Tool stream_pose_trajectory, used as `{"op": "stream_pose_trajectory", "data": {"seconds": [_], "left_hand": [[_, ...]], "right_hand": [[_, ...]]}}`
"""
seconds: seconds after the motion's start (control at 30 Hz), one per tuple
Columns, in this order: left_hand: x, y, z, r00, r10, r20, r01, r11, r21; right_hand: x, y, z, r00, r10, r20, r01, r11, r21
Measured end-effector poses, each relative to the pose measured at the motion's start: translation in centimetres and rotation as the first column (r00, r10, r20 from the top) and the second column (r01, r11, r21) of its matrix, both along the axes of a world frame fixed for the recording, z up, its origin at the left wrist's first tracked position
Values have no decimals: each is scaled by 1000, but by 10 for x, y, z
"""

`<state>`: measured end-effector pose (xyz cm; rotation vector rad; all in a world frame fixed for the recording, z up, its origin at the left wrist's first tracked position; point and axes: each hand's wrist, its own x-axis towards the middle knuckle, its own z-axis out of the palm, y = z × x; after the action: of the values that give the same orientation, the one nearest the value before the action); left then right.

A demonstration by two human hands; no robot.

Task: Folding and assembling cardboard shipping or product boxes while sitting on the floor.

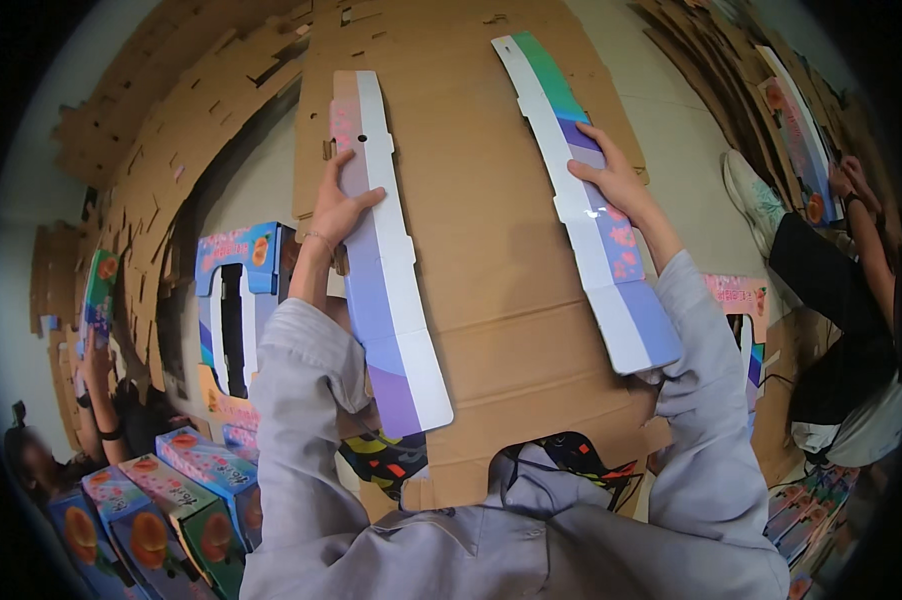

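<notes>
In the head view, the left hand [338,208], at ten o'clock, grips a long white-and-lilac card strip [383,285]; the right hand [619,182], at two, clasps a white, green-and-violet card strip [593,245]. Both strips flank a broad brown cardboard sheet [476,220]. They should be light, springy, easily creased; long edges away from folds seem best to hold.

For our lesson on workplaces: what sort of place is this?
Probably a packing workshop: cut cardboard sheets, a row of printed boxes, and another person's hand holding a similar box.
</notes>
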<state>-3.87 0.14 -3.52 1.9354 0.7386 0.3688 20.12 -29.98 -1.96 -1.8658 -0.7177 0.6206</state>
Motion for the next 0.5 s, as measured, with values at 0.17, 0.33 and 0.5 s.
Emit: {"op": "stream_pose_trajectory", "data": {"seconds": [0.17,0.33,0.5], "left_hand": [[1,1,1,1000,3,5,-3,1000,-9],[1,-1,1,1000,-7,26,6,999,43],[1,-3,3,1000,-5,25,5,1000,6]], "right_hand": [[0,1,0,998,-5,67,5,1000,6],[-9,17,20,940,25,341,55,974,-221],[-31,47,28,818,104,566,224,848,-480]]}}
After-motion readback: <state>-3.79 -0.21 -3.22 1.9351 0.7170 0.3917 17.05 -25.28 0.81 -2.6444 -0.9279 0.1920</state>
